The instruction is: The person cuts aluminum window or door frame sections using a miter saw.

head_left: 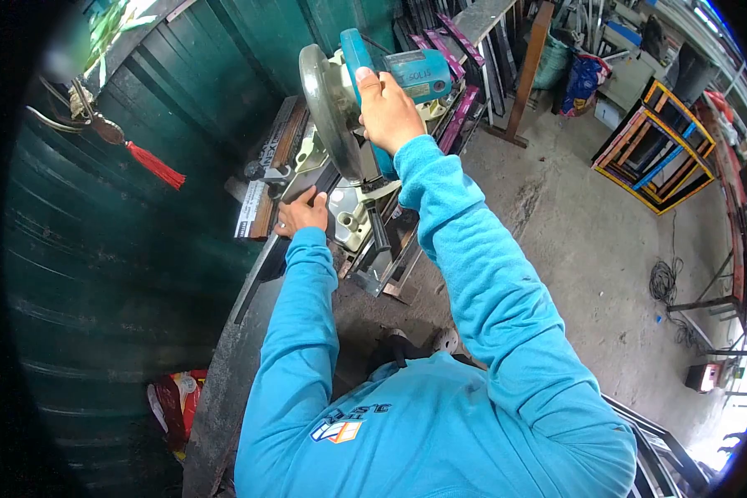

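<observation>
A teal miter saw [406, 73] stands on the bench, its round blade guard [330, 108] raised toward me. Fingers of my right hand [390, 112] are wrapped round the saw's handle. Lower down, my left hand [304, 217] grips a dark profile strip [274, 259] beside the saw's fence, just left of the pale saw base [349, 224]. A ring shows on one of its fingers. The fingertips' far side is hidden. Brown and white-labelled boards [252, 207] lie behind the left hand.
Green corrugated metal [100, 274] walls the left side, with a red tassel [156, 166] hanging there. Purple-wrapped profiles [461, 116] lean behind the saw. A brown upright post [529, 75] and stacked coloured frames [660, 149] stand to the right. Cable [664, 280] lies coiled on the floor.
</observation>
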Demonstrator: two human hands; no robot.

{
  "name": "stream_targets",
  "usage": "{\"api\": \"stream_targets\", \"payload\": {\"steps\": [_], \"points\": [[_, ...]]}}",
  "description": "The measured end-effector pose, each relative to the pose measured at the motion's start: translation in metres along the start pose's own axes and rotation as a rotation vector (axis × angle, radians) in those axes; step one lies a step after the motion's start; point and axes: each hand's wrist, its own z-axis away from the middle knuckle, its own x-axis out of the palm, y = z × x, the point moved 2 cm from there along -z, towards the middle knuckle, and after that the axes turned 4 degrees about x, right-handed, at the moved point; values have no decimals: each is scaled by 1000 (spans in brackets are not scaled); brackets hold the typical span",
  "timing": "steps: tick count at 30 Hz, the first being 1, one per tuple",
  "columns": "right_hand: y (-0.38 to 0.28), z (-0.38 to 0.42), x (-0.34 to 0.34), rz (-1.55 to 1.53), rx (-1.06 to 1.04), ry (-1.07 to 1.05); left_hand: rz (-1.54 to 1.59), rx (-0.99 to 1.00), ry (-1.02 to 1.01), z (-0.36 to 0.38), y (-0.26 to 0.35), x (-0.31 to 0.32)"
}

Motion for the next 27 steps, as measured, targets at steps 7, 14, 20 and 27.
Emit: {"api": "stream_targets", "payload": {"steps": [7, 14, 20, 27], "points": [[6, 4, 0, -5, -28, 8, -19, 1, 12, -2, -2, 2], [5, 8, -2, -9, -30, -1, -10, 11, 18, -1, -3, 5], [10, 8, 1, -11, -45, 20, -27, 20, 47, 1, -3, 5], [26, 16, 1, -7, -57, 23, -19, 20, 25, -2, -7, 11]]}}
